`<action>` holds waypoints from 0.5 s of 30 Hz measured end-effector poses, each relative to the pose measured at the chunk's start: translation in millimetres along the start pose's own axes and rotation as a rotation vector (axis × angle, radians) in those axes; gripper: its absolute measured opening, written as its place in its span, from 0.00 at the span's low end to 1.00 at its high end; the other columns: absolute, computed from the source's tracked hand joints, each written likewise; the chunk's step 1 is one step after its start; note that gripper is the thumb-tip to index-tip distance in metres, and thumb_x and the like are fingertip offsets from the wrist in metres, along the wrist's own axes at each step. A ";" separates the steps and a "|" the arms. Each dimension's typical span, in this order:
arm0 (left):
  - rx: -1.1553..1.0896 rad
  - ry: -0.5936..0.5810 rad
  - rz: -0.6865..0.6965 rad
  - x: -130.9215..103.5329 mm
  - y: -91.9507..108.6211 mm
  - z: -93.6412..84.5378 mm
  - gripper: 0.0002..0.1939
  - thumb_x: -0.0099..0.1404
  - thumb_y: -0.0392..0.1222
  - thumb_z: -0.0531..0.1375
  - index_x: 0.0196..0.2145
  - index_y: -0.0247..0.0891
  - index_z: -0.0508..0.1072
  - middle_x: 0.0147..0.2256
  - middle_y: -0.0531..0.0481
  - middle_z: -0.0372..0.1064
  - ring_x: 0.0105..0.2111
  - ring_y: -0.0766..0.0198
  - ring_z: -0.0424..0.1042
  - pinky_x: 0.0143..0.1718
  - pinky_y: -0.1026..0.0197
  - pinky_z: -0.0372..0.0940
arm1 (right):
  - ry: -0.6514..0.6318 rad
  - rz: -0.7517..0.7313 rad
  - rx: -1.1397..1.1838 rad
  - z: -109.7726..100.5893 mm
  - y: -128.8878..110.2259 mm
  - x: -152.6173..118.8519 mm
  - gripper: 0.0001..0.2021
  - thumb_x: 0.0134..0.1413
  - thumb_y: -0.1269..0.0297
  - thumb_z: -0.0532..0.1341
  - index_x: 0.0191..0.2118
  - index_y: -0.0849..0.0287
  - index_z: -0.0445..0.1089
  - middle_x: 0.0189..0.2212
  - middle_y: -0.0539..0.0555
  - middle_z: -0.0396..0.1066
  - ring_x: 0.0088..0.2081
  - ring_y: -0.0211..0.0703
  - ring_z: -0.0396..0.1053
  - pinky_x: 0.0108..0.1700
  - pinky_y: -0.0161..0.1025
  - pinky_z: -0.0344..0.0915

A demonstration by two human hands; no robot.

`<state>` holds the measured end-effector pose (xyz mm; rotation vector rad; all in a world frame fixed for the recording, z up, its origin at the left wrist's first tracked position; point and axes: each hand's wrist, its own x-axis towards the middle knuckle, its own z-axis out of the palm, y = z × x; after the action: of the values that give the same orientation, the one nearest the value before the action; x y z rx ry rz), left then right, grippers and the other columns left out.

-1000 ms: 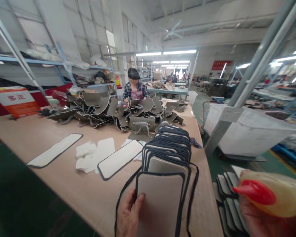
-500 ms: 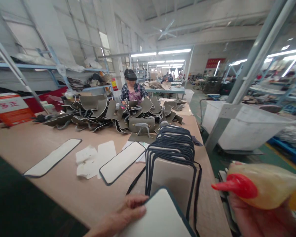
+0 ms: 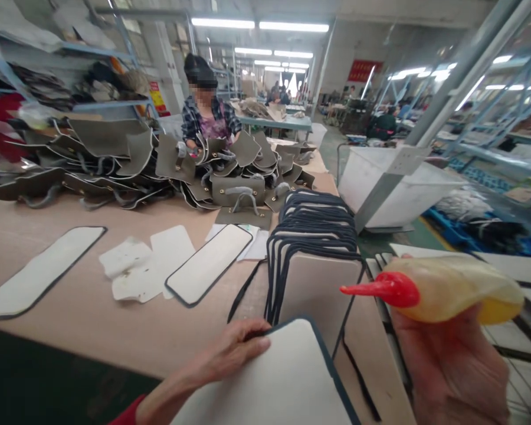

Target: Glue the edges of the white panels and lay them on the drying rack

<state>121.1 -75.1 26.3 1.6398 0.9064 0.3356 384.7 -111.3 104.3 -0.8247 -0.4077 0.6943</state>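
Observation:
My left hand (image 3: 236, 349) pinches the left edge of a pale panel with dark edging (image 3: 287, 378), thumb on its upper face, near the bottom of the view. At the right, my right hand (image 3: 455, 360) is wrapped round a squeeze bottle (image 3: 460, 289) of yellowish liquid, lying on its side with its red nozzle pointing left. Just beyond the held panel stands a row of similar dark-edged panels (image 3: 321, 277), packed upright one behind another. Two more edged panels, one near (image 3: 210, 265) and one farther left (image 3: 44, 271), lie flat on the table.
Stained paper scraps (image 3: 130, 268) lie on the brown table (image 3: 128, 336). Behind them is a heap of grey-brown pieces with handles (image 3: 239, 192), where a co-worker (image 3: 207, 112) stands. A metal post (image 3: 398, 159) and a white bin (image 3: 371, 171) are at the right.
The view has tipped downward and shifted, so the table looks nearer. The bottle shows farther left and higher, with more of my right hand visible. Both hands keep their hold.

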 end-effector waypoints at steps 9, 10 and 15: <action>-0.326 -0.031 -0.119 -1.9 8.1 -9.6 0.22 0.58 0.58 0.61 0.42 0.41 0.80 0.40 0.47 0.77 0.40 0.54 0.73 0.39 0.61 0.65 | 0.046 0.064 -0.119 -4.7 -3.6 -11.5 0.24 0.44 0.53 0.71 0.50 0.48 0.72 0.53 0.52 0.69 0.52 0.46 0.69 0.41 0.33 0.74; -0.328 -0.072 -0.125 0.2 5.3 -7.7 0.22 0.58 0.58 0.61 0.41 0.39 0.80 0.37 0.47 0.77 0.37 0.56 0.73 0.35 0.63 0.64 | 0.039 0.056 -0.133 -6.4 -4.5 -12.1 0.24 0.45 0.53 0.71 0.50 0.48 0.72 0.53 0.52 0.69 0.51 0.47 0.70 0.41 0.35 0.74; -0.145 -0.031 -0.126 5.3 -3.3 4.0 0.17 0.59 0.54 0.61 0.37 0.38 0.78 0.35 0.50 0.74 0.37 0.59 0.70 0.37 0.64 0.61 | 0.013 -0.014 -0.167 -24.5 -9.0 -16.6 0.27 0.43 0.52 0.72 0.52 0.48 0.71 0.53 0.54 0.69 0.48 0.51 0.72 0.40 0.41 0.76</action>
<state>126.0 -74.1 20.8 1.4441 0.9355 0.2820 390.7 -140.1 95.0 -0.9828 -0.4639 0.6475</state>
